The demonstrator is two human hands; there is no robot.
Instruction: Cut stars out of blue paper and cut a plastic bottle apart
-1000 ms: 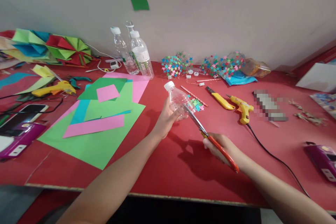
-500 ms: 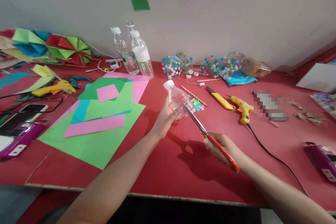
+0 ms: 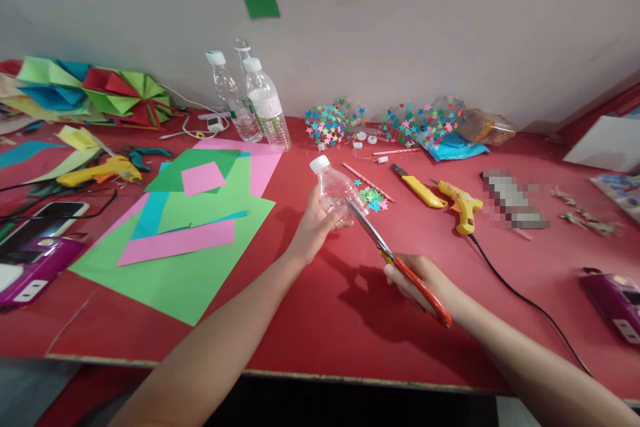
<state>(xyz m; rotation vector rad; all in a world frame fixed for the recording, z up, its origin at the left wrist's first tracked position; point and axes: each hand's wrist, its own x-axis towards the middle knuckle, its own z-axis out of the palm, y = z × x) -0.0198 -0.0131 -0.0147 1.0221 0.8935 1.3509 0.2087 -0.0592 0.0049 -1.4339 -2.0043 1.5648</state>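
Observation:
My left hand (image 3: pixel 315 223) is closed around a clear plastic bottle top (image 3: pixel 336 188) with a white cap, tilted so the cap points up and away to the left. In my right hand (image 3: pixel 423 280) is a pair of scissors (image 3: pixel 373 233) with red-orange handles. Their blades reach the bottle's cut lower edge, close to my left fingers. Whether the blades bite into the plastic I cannot tell. Just behind the bottle lie small paper stars (image 3: pixel 374 199) in green, blue and pink, beside a thin pink-striped stick (image 3: pixel 367 181).
A yellow box cutter (image 3: pixel 420 188) and a yellow glue gun (image 3: pixel 463 207) with a black cord lie to the right. Coloured paper sheets (image 3: pixel 175 293) cover the left side. Upright bottles (image 3: pixel 267 107) and star-covered clear pieces (image 3: pixel 333 123) stand along the wall.
The view has shifted slightly. My hands, the bottle top and the scissors keep almost the same pose.

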